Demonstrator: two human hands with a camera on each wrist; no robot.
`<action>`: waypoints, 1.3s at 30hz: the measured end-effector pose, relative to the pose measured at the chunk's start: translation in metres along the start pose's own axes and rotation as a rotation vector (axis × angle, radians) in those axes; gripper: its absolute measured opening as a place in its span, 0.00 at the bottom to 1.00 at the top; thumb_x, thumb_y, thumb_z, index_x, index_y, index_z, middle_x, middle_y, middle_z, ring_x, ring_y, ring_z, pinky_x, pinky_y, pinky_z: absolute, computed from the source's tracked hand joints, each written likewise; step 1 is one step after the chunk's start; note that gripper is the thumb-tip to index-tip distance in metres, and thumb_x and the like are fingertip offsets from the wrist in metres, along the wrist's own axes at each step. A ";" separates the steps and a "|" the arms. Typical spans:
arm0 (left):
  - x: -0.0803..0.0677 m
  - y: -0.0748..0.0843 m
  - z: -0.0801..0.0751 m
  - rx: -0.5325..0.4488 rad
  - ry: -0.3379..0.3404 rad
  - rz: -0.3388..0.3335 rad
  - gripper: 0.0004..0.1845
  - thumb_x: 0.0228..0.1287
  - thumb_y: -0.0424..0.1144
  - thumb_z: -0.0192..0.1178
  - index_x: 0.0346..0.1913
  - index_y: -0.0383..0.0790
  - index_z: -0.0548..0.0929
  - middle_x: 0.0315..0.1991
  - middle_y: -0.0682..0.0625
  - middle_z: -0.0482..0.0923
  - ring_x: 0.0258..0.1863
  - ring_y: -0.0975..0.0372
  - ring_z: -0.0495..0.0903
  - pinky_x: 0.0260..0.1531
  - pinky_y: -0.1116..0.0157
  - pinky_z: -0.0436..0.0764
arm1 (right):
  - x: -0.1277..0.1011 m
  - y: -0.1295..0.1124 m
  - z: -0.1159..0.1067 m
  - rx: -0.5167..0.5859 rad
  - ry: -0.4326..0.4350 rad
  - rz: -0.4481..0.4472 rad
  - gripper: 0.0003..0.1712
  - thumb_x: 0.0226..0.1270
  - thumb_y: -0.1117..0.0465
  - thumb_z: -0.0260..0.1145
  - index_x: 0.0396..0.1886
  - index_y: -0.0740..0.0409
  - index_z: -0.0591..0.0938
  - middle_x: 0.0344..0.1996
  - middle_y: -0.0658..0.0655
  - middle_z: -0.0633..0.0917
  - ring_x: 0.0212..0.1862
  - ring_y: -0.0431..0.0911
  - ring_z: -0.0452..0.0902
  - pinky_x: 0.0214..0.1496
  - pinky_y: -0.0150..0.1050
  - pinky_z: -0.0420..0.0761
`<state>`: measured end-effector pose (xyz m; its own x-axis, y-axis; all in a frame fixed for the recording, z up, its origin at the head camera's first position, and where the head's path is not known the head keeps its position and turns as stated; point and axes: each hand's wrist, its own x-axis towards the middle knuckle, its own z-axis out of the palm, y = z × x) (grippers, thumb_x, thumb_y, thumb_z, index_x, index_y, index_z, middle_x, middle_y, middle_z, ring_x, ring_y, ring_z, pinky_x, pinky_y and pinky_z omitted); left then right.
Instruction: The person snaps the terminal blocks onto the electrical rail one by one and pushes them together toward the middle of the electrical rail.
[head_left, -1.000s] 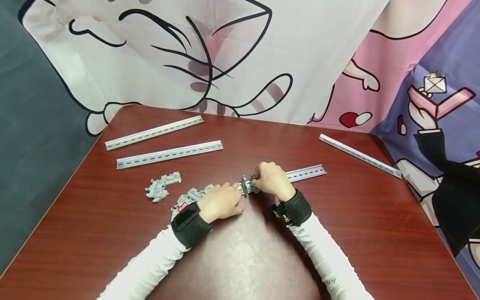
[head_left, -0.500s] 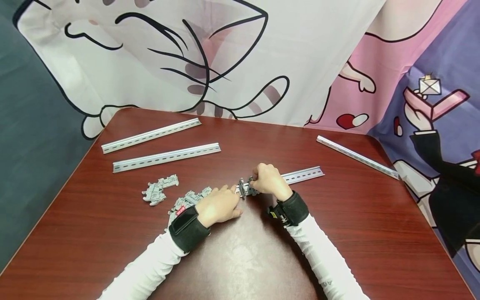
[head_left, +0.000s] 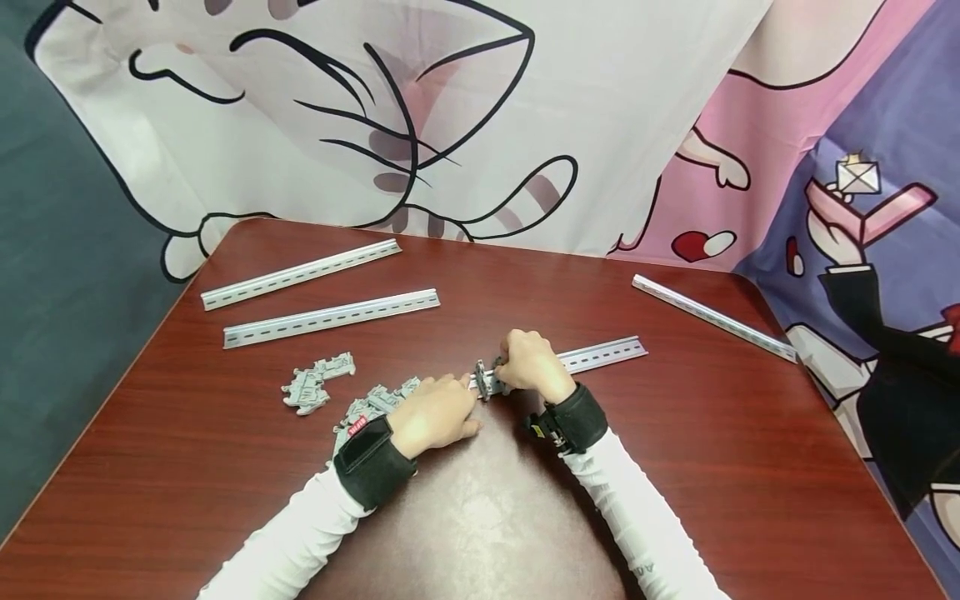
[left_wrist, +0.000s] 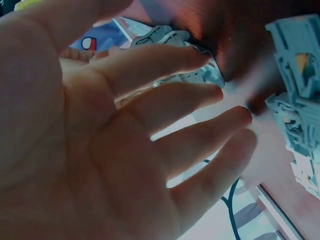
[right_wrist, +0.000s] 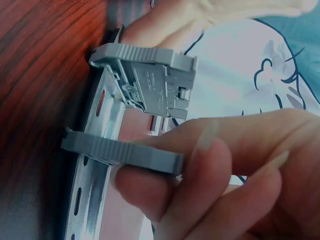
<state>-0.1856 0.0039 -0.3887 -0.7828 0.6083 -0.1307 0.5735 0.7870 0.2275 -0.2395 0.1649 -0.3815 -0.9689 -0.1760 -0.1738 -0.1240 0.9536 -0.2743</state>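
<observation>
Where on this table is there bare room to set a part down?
Bare wood lies on the table right of the right hand, below the slotted rail. The near left corner is bare too. It is crowded around the left hand and the grey clips.

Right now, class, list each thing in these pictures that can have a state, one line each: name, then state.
Left hand: open, fingers straight, resting on the table by the rail's end.
Right hand: pinches a terminal block.
Terminal block: upright on the slotted rail.
Slotted rail: flat on the table, under the right hand.
Loose blocks: lying flat in a heap, unmounted.
Three other rails: lying bare, apart from the hands.
</observation>
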 end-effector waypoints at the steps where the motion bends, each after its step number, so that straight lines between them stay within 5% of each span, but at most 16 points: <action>1: 0.000 -0.001 -0.001 0.008 0.035 0.009 0.15 0.61 0.47 0.64 0.31 0.36 0.83 0.37 0.42 0.83 0.39 0.51 0.82 0.39 0.53 0.78 | 0.000 0.001 0.000 0.003 0.002 0.001 0.17 0.49 0.63 0.68 0.10 0.51 0.69 0.15 0.49 0.72 0.25 0.46 0.71 0.27 0.36 0.67; 4: -0.002 -0.007 -0.007 0.041 0.158 -0.010 0.16 0.56 0.43 0.66 0.16 0.43 0.76 0.20 0.48 0.77 0.23 0.55 0.78 0.25 0.56 0.75 | -0.001 0.002 0.000 0.017 0.002 0.001 0.17 0.49 0.63 0.68 0.10 0.51 0.70 0.14 0.49 0.74 0.25 0.46 0.73 0.27 0.36 0.68; 8: -0.005 -0.015 -0.014 0.084 0.226 -0.159 0.12 0.54 0.43 0.68 0.25 0.38 0.80 0.25 0.43 0.80 0.29 0.51 0.79 0.28 0.54 0.78 | -0.001 0.005 -0.001 0.026 -0.008 0.002 0.13 0.50 0.62 0.68 0.12 0.52 0.75 0.15 0.50 0.79 0.26 0.47 0.77 0.28 0.37 0.71; 12: -0.007 -0.023 -0.015 0.073 0.133 -0.343 0.28 0.53 0.49 0.70 0.44 0.26 0.78 0.37 0.35 0.78 0.40 0.44 0.78 0.37 0.52 0.78 | -0.002 0.006 -0.001 0.022 -0.012 0.012 0.13 0.50 0.62 0.69 0.12 0.52 0.75 0.16 0.50 0.78 0.25 0.46 0.76 0.28 0.37 0.70; 16: -0.005 -0.030 -0.014 0.026 0.009 -0.443 0.34 0.54 0.52 0.69 0.48 0.23 0.75 0.41 0.31 0.77 0.44 0.41 0.77 0.42 0.49 0.76 | -0.003 0.004 -0.001 0.016 -0.011 0.001 0.18 0.50 0.64 0.67 0.10 0.51 0.69 0.14 0.48 0.71 0.24 0.45 0.69 0.26 0.35 0.65; 23: -0.001 -0.036 -0.012 0.001 -0.053 -0.413 0.30 0.58 0.52 0.67 0.50 0.26 0.77 0.44 0.32 0.79 0.46 0.42 0.78 0.45 0.48 0.76 | -0.001 0.005 -0.002 0.010 -0.019 0.003 0.19 0.51 0.63 0.68 0.09 0.49 0.68 0.12 0.47 0.73 0.24 0.44 0.73 0.28 0.35 0.66; 29: -0.001 -0.038 -0.011 0.011 -0.065 -0.394 0.37 0.50 0.56 0.71 0.50 0.25 0.75 0.42 0.33 0.77 0.45 0.42 0.77 0.43 0.49 0.76 | -0.004 0.004 -0.002 0.055 -0.024 0.031 0.19 0.53 0.62 0.68 0.09 0.50 0.70 0.11 0.48 0.77 0.22 0.45 0.77 0.27 0.34 0.69; 39: 0.003 -0.042 -0.009 0.050 -0.061 -0.320 0.26 0.53 0.50 0.71 0.42 0.29 0.79 0.37 0.37 0.79 0.39 0.45 0.79 0.38 0.50 0.77 | -0.011 0.007 -0.006 0.037 0.025 0.014 0.22 0.56 0.54 0.70 0.07 0.50 0.73 0.07 0.46 0.74 0.19 0.44 0.75 0.27 0.36 0.73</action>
<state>-0.2140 -0.0283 -0.3903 -0.9101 0.3333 -0.2462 0.3131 0.9423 0.1183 -0.2313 0.1751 -0.3754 -0.9756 -0.1556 -0.1546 -0.1023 0.9462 -0.3071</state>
